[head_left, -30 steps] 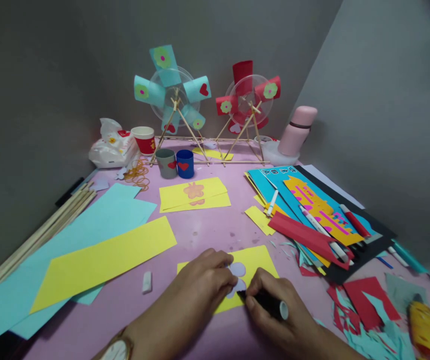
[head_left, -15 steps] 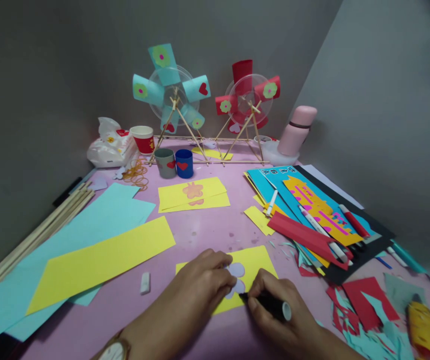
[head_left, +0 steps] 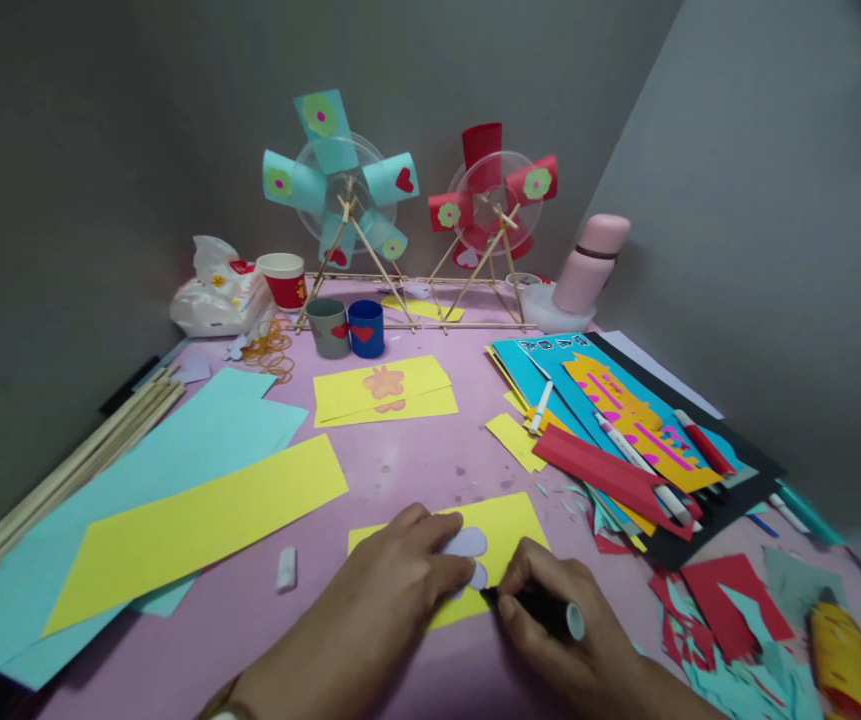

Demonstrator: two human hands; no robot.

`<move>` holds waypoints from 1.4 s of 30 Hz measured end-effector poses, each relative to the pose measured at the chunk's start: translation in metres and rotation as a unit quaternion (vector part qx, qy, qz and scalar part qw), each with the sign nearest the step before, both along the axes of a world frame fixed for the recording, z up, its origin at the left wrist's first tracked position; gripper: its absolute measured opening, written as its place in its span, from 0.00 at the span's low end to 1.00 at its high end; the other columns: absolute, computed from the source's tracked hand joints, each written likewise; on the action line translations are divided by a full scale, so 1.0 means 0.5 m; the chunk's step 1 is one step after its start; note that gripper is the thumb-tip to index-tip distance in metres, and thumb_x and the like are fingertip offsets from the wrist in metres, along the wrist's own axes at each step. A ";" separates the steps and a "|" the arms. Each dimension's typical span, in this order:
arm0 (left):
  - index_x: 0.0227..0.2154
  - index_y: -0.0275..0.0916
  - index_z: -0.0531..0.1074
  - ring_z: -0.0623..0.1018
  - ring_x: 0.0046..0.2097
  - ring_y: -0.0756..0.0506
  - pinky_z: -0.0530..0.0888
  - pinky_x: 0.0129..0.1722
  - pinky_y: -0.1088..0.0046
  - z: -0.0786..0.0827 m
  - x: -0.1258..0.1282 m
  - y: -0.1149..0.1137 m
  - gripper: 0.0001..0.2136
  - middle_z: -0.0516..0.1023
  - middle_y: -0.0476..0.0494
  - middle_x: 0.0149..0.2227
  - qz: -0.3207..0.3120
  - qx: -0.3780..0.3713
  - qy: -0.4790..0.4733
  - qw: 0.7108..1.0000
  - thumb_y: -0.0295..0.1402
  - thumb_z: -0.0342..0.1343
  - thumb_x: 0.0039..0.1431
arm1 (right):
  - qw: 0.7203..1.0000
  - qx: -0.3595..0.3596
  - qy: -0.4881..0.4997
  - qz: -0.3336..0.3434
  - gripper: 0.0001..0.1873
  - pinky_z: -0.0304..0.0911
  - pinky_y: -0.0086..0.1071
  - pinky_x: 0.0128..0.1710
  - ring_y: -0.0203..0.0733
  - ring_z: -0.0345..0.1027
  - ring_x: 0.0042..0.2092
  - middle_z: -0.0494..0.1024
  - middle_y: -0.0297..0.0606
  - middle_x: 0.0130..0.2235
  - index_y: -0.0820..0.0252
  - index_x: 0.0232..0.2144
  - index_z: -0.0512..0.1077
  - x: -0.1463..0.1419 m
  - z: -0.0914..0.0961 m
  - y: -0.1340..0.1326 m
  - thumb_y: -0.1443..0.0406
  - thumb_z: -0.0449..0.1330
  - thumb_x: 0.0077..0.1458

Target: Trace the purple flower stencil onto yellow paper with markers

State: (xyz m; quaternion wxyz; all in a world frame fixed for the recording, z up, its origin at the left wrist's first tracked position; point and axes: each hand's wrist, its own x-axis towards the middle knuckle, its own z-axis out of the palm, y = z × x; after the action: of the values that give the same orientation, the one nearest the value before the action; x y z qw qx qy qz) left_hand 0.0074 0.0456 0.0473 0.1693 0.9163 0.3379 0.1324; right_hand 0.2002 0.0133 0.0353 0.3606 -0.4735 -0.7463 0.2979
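With fingers spread, my left hand (head_left: 409, 572) presses a lavender paper cutout (head_left: 467, 542) flat onto a yellow sheet (head_left: 521, 522). Rounded lobes of the cutout show past the thumb and index finger; the rest is covered by the hand. My right hand (head_left: 576, 615) is closed around a black marker (head_left: 544, 608), whose tip touches the yellow sheet beside the cutout's lower lobe. A white eraser (head_left: 287, 570) lies to the left of my left forearm.
Behind are two yellow pieces (head_left: 430, 375) with orange flower shapes, two small cups (head_left: 367, 330) and stick-framed paper wheels (head_left: 347, 205). Long yellow strip (head_left: 205, 525) lies left; stacked coloured papers (head_left: 509, 350), markers and scraps (head_left: 737, 610) lie right.
My left hand's fingers have shifted on the cutout, with thumb and index finger further apart. The marker tip has stayed almost in place. The whole view has moved slightly.
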 end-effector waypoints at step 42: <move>0.40 0.38 0.72 0.77 0.38 0.43 0.77 0.37 0.67 -0.018 0.012 -0.019 0.09 0.78 0.42 0.42 -0.013 0.121 0.055 0.991 0.21 0.50 0.60 | 0.911 -0.182 0.359 -0.089 0.11 0.54 0.25 0.23 0.32 0.57 0.22 0.69 0.28 0.22 0.58 0.32 0.64 0.015 -0.038 0.002 0.57 0.58 0.60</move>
State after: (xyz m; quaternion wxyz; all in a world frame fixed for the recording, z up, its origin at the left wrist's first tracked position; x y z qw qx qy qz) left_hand 0.0135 0.0360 0.0382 0.0400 0.9404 0.3160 0.1194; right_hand 0.2075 0.0142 0.0161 0.5370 -0.4567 -0.4535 0.5454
